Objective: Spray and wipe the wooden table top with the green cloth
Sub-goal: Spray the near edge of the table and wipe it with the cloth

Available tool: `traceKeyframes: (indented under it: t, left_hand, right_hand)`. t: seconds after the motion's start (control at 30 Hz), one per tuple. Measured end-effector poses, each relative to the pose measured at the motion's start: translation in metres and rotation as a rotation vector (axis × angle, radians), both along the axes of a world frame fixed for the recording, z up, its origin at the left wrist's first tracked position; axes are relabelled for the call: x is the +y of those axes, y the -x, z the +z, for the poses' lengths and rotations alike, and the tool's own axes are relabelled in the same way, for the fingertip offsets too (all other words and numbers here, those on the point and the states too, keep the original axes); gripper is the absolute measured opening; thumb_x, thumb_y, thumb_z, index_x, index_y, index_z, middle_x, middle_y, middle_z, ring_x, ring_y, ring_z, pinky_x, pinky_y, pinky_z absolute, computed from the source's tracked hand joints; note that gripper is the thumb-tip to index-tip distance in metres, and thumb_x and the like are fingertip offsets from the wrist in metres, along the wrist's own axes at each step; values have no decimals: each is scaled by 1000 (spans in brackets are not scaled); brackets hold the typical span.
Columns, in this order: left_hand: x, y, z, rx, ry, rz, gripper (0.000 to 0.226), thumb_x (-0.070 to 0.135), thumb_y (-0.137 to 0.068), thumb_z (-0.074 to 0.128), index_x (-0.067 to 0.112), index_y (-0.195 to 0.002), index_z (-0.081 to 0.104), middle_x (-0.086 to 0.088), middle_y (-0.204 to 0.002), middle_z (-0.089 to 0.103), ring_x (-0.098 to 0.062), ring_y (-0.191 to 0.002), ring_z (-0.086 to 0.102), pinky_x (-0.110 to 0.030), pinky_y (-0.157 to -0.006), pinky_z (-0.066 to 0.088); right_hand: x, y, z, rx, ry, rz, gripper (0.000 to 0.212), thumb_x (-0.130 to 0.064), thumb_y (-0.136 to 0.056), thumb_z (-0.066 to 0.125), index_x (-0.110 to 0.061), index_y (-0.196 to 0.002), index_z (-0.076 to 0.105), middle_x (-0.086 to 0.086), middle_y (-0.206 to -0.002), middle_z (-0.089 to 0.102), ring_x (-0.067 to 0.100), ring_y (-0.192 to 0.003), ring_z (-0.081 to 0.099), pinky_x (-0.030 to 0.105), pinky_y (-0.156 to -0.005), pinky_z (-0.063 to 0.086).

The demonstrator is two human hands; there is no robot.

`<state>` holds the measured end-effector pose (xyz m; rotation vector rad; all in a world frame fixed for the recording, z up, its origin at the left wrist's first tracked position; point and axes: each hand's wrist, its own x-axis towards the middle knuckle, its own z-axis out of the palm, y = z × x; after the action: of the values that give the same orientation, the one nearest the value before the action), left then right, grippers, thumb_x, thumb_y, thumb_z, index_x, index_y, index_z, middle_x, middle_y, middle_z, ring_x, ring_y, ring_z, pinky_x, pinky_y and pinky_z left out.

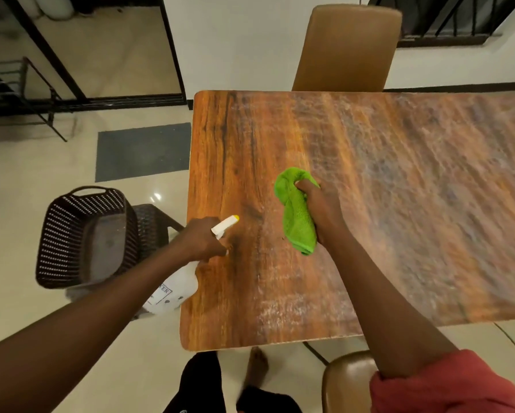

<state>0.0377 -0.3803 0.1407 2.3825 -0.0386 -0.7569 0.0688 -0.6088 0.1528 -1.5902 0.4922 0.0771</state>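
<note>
Left hand (pixel 201 238) grips white plastic spray bottle (pixel 175 289) at tabletop's near-left edge, yellow-tipped nozzle over the wood | right hand (pixel 317 208) clutches bunched green microfibre cloth (pixel 295 213) above worn wooden tabletop (pixel 399 189) | tan chair (pixel 348 46) beyond

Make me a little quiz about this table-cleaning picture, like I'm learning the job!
1. True or false: the left hand holds the green cloth.
2. What colour is the nozzle tip of the spray bottle? A red, B yellow, C blue.
3. Fill in: the brown basket sits beside the wooden table, on the person's ___ side.

Key:
1. False. The right hand grips the cloth, and the left hand grips the bottle.
2. B.
3. Left.
</note>
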Motion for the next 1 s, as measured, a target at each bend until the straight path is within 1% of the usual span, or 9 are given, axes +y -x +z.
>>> traceKeyframes:
  t: [0.1, 0.2, 0.33, 0.43, 0.5, 0.57, 0.73, 0.83, 1.0]
  left_hand:
    - [-5, 25, -2, 47, -10, 0, 32, 12, -78, 77, 12, -100, 55, -5, -94, 58, -20, -78, 61, -22, -57, 49]
    - [-10, 50, -8, 73, -96, -90, 32, 15, -78, 77, 16, -98, 52, -1, -97, 56, -16, -84, 57, -18, -59, 43]
    - [-17, 85, -16, 114, -183, -222, 31, 18, -78, 76, 18, -101, 54, -4, -107, 59, -14, -88, 53, -22, -70, 41]
    - [-23, 107, -20, 121, -215, -311, 26, 15, -80, 72, 21, -94, 51, -4, -109, 61, -13, -85, 52, -20, -62, 39]
    - [-27, 122, -23, 126, -219, -345, 23, 14, -83, 68, 18, -102, 56, -3, -112, 61, -11, -84, 50, -16, -53, 31]
    - [-28, 135, -27, 132, -215, -358, 31, 14, -83, 68, 15, -112, 56, -3, -114, 59, -11, -85, 50, -16, -52, 30]
    - [-30, 155, -30, 152, -234, -405, 35, 9, -81, 68, 16, -113, 57, -4, -113, 58, -19, -91, 60, -28, -68, 49]
    - [-33, 157, -32, 129, -241, -394, 29, 9, -80, 67, 16, -107, 57, -4, -110, 58, -21, -90, 61, -32, -72, 51]
    - [-37, 151, -32, 101, -211, -372, 34, 20, -78, 75, 18, -107, 57, -2, -110, 58, -20, -91, 59, -28, -70, 46]
  right_hand:
    - [1, 20, -4, 22, 0, 33, 9, -19, -90, 60, -26, -90, 67, 19, -93, 70, 39, -83, 67, 53, -70, 56]
    - [0, 40, -10, 42, -24, 36, 11, -18, -90, 60, -26, -91, 67, 20, -95, 70, 42, -85, 66, 52, -70, 54]
    - [-8, 62, -12, 71, -44, -24, 21, -18, -91, 60, -20, -111, 65, 11, -96, 71, 33, -83, 68, 46, -70, 57]
    - [-16, 75, -10, 71, -64, -100, 23, -16, -91, 61, -20, -113, 64, 11, -97, 71, 33, -82, 69, 44, -70, 58]
    - [-21, 84, -10, 70, -78, -134, 21, -16, -91, 60, -20, -111, 65, 11, -97, 71, 34, -84, 68, 44, -70, 57]
    - [-26, 93, -10, 69, -95, -170, 18, -15, -92, 59, -20, -108, 65, 12, -99, 70, 34, -87, 67, 44, -71, 56]
    - [-39, 111, -10, 82, -116, -271, 30, -15, -91, 59, -12, -121, 63, 14, -104, 69, 32, -87, 67, 41, -70, 56]
    - [-43, 118, -8, 76, -121, -279, 26, -14, -91, 59, -13, -116, 65, 14, -102, 69, 31, -84, 66, 43, -72, 56]
    - [-52, 127, -9, 74, -115, -285, 17, -14, -90, 59, -19, -105, 66, 15, -98, 69, 31, -82, 66, 47, -73, 56]
